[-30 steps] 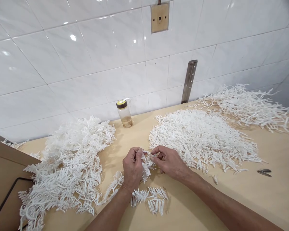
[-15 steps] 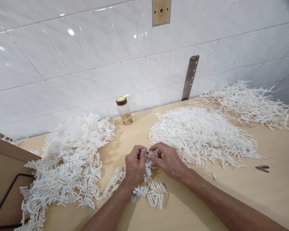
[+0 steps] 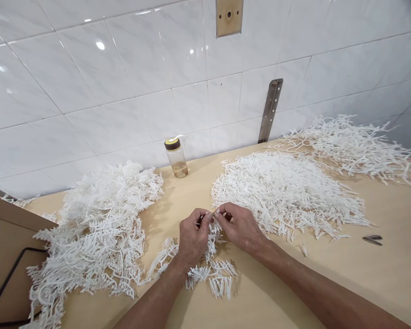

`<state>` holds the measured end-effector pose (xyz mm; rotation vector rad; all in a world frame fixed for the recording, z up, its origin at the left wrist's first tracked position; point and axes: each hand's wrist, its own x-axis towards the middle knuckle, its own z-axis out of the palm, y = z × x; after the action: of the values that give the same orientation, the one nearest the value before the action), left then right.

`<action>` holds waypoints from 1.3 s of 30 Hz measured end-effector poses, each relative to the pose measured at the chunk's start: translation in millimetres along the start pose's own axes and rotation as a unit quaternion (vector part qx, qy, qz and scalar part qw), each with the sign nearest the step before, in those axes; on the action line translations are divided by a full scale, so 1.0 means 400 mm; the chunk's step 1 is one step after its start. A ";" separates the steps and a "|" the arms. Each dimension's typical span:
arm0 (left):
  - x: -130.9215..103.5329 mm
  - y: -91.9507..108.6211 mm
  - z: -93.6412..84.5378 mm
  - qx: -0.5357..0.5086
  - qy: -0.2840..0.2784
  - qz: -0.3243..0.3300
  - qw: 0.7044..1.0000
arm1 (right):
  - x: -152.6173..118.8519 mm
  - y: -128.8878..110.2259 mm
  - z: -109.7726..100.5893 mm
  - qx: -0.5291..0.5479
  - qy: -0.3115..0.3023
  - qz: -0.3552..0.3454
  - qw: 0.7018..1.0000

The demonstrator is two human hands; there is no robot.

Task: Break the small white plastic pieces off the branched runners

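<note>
My left hand (image 3: 193,237) is closed in a pinch, thumb and forefinger gripping a thin white comb-like strip (image 3: 211,244) that hangs down below the fingers. Fingertip to fingertip with it, my right hand (image 3: 242,229) pinches the upper end of the same strip; the exact spot between the fingers is hidden. Under the left wrist, several short comb-like white pieces (image 3: 221,285) lie on the table. A loose white chain of strands (image 3: 161,261) runs from there toward the left heap.
A large tangled white heap (image 3: 102,228) lies left, a flatter white pile (image 3: 287,192) right. Long white strands (image 3: 359,146) are at the back right. A lidded bottle (image 3: 176,157) stands by the tiled wall, small metal snips (image 3: 372,240) lie far right, and a brown panel (image 3: 13,242) rises left.
My right fingertips have closed in to meet the left thumb and forefinger at the strip. The small dark gap between the hands is gone. The heaps and bottle have stayed put.
</note>
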<state>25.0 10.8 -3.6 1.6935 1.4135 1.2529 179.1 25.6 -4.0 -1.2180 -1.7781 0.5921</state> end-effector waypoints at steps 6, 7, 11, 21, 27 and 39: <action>-0.009 0.012 -0.001 0.043 0.008 0.061 0.997 | 0.005 -0.021 0.003 0.083 -0.024 0.156 0.984; -0.011 0.014 -0.002 0.047 0.013 0.068 0.996 | 0.008 -0.018 0.000 0.086 -0.015 0.163 0.983; -0.014 0.010 -0.007 0.058 0.030 0.075 0.995 | 0.023 0.017 -0.031 0.034 0.073 0.190 0.979; 0.014 -0.020 -0.009 -0.010 0.096 -0.008 0.995 | 0.017 0.001 -0.052 0.034 0.005 0.099 0.994; 0.007 -0.005 -0.009 -0.026 0.082 0.003 0.996 | -0.003 0.008 -0.023 0.049 -0.081 -0.067 0.993; 0.034 -0.016 -0.013 -0.143 0.085 -0.125 0.978 | 0.006 0.011 -0.031 0.003 -0.058 -0.023 0.998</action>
<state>17.7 24.7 -3.5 1.2029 1.4142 1.4047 191.7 28.5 -0.3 -1.1560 -1.8942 0.6527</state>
